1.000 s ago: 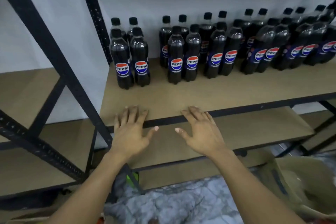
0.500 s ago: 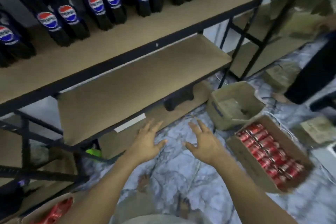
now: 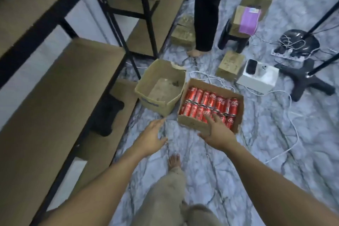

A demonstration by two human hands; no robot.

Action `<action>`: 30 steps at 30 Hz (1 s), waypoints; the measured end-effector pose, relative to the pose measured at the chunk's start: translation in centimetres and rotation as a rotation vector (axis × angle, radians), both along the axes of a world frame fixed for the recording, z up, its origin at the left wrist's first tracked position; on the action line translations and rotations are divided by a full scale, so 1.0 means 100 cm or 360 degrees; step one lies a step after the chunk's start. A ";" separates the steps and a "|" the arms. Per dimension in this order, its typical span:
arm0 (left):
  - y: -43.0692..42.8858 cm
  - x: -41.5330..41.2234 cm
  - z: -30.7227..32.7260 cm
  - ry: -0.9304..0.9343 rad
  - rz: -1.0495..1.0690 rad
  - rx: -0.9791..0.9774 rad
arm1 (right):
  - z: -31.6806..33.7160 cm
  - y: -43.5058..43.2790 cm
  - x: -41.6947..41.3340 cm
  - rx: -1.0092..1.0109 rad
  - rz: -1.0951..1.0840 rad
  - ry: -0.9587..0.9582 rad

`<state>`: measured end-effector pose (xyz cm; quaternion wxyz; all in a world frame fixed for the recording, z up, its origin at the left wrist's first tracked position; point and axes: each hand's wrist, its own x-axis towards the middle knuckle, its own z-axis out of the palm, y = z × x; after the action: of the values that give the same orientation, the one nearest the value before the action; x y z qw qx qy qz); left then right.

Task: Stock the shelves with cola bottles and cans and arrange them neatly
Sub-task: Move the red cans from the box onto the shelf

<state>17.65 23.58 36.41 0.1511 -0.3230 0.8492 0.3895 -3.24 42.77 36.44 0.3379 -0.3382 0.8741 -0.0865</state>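
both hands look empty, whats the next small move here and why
Probably lower the right hand a little further and grip one of the red cola cans in the open brown cardboard box. Its straight fingers reach over the box's near edge, it and the left hand hold nothing, and the tan shelf board to the left shows bare space for cans.

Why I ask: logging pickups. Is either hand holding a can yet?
No: the left hand and right hand are open and empty, the right by the red cans.
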 end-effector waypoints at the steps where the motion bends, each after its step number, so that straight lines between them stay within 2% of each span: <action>1: -0.008 -0.023 -0.010 0.0003 0.0002 0.0047 | -0.008 0.003 -0.017 -0.0008 -0.0128 -0.0023; 6: -0.049 -0.123 -0.074 -0.0006 -0.0051 0.0151 | -0.055 0.018 -0.094 -0.0107 -0.0688 -0.0160; 11: -0.079 -0.200 -0.151 -0.0031 0.0008 0.0236 | -0.122 0.042 -0.167 -0.0114 -0.1001 -0.0205; 16: -0.096 -0.264 -0.247 -0.0147 0.0061 0.0192 | -0.218 0.069 -0.239 -0.0055 -0.1276 -0.0286; 23: -0.124 -0.349 -0.373 -0.0339 0.0142 0.0092 | -0.359 0.078 -0.336 0.0055 -0.1244 -0.0340; 30: -0.139 -0.403 -0.457 -0.0496 0.0065 -0.0177 | -0.473 0.071 -0.400 0.0062 -0.1082 -0.0386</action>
<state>-22.67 9.70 -9.33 0.2548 -0.4045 0.8291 0.2901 -43.24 49.89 -10.88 0.3973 -0.0088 0.8917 -0.2169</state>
